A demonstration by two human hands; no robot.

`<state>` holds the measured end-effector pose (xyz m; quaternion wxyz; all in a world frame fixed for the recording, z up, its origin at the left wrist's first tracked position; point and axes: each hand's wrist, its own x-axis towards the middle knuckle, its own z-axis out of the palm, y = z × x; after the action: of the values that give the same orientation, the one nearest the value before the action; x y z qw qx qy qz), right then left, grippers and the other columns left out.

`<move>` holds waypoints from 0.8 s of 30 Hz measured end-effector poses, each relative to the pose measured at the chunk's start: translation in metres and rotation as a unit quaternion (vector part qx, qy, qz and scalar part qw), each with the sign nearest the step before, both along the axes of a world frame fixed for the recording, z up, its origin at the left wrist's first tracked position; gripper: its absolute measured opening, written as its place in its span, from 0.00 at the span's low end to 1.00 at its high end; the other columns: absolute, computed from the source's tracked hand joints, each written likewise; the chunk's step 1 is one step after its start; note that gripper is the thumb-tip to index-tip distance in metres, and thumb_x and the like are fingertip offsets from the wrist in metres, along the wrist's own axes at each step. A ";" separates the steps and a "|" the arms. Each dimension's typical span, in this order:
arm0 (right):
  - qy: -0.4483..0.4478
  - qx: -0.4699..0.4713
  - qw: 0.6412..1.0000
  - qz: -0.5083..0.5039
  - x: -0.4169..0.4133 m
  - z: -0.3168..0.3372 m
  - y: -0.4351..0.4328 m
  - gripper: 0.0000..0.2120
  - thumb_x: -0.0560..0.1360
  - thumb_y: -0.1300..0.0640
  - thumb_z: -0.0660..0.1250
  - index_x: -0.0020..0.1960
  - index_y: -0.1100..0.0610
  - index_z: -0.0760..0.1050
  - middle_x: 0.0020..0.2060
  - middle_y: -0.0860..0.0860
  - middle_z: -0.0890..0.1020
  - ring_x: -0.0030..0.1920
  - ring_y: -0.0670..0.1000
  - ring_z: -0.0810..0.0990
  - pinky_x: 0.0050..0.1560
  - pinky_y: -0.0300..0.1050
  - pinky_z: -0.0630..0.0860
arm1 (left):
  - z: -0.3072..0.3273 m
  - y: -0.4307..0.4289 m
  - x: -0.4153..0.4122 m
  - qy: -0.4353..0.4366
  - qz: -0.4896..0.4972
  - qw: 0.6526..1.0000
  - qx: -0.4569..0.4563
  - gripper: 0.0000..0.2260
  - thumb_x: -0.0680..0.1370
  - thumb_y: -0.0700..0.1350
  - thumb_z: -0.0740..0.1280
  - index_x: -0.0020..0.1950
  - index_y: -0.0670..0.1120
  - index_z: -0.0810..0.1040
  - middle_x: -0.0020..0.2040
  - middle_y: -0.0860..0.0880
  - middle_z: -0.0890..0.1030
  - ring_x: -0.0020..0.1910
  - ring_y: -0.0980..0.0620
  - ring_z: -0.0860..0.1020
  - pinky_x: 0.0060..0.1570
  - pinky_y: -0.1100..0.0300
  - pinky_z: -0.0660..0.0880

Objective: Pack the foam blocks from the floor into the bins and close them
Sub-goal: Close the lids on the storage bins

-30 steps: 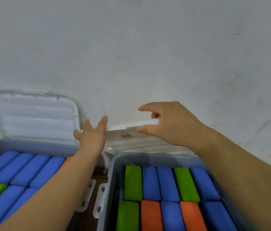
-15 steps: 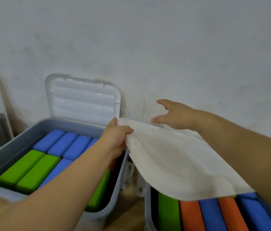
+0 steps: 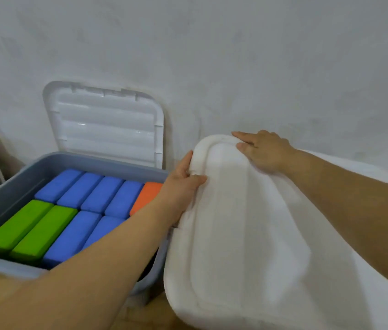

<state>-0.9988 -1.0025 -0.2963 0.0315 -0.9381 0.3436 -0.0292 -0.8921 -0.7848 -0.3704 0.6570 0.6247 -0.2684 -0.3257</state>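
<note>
Foam blocks [image 3: 93, 194] filled the grey bin [image 3: 2, 194] beside me, its ribbed lid [image 3: 107, 125] still upright against the wall. My left grip [image 3: 183, 184] pinched the edge of the white lid [image 3: 236, 222] over the right-hand bin. My right grip [image 3: 264, 151] pressed flat-fingered on the far corner. Whether that lid had seated I couldn't tell, as blur hid the rim. One bin apparently remained to be shut.

The left hand [image 3: 180, 185] grips the white lid [image 3: 236, 234]; the right hand [image 3: 265, 151] lies flat on it.
</note>
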 end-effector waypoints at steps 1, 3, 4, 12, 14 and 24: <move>0.016 -0.007 1.000 -0.005 -0.006 -0.004 -0.004 0.23 0.82 0.34 0.48 0.76 0.28 0.55 0.74 0.55 0.68 0.75 0.62 0.64 0.72 0.59 0.61 | -0.009 -0.007 -0.006 -0.020 -0.006 1.000 0.016 0.35 0.72 0.47 0.69 0.79 0.59 0.64 0.70 0.55 0.76 0.66 0.52 0.77 0.70 0.49 0.72; 0.046 -0.012 0.999 -0.020 -0.017 -0.017 -0.012 0.24 0.82 0.35 0.48 0.78 0.31 0.54 0.74 0.58 0.67 0.74 0.64 0.63 0.72 0.59 0.62 | -0.027 -0.021 -0.018 -0.077 -0.017 0.995 0.056 0.34 0.76 0.51 0.68 0.80 0.60 0.60 0.74 0.56 0.71 0.71 0.52 0.72 0.74 0.52 0.66; 0.060 -0.017 0.998 -0.031 -0.023 -0.027 -0.014 0.26 0.82 0.35 0.49 0.79 0.33 0.53 0.75 0.58 0.65 0.74 0.64 0.63 0.72 0.59 0.62 | -0.038 -0.027 -0.026 -0.102 -0.021 0.991 0.083 0.32 0.80 0.49 0.67 0.81 0.59 0.57 0.74 0.56 0.69 0.71 0.53 0.70 0.74 0.54 0.64; 0.170 0.118 0.978 -0.029 -0.113 -0.173 0.042 0.34 0.76 0.26 0.43 0.79 0.33 0.36 0.81 0.47 0.36 0.80 0.60 0.36 0.78 0.64 0.40 | -0.122 -0.048 -0.059 -0.211 -0.073 0.933 0.283 0.29 0.83 0.57 0.60 0.82 0.55 0.54 0.79 0.43 0.59 0.76 0.40 0.63 0.74 0.47 0.61; 0.146 0.110 0.983 -0.012 -0.120 -0.187 0.024 0.34 0.77 0.27 0.42 0.79 0.34 0.37 0.81 0.45 0.38 0.81 0.56 0.36 0.79 0.61 0.40 | -0.126 -0.051 -0.061 -0.237 -0.055 0.924 0.295 0.30 0.81 0.61 0.60 0.81 0.58 0.54 0.77 0.42 0.63 0.73 0.39 0.67 0.73 0.41 0.66; 0.071 0.095 0.993 0.001 -0.115 -0.202 0.005 0.34 0.79 0.30 0.46 0.81 0.38 0.42 0.82 0.46 0.44 0.81 0.52 0.41 0.80 0.57 0.42 | -0.124 -0.053 -0.071 -0.373 -0.032 0.858 0.352 0.35 0.79 0.66 0.61 0.81 0.54 0.54 0.79 0.46 0.55 0.77 0.40 0.58 0.75 0.43 0.61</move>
<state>-1.1137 -0.9976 -0.4983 0.0960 -0.9311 0.3449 0.0704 -0.9635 -0.8378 -0.4945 0.2332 0.8801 -0.3807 -0.1616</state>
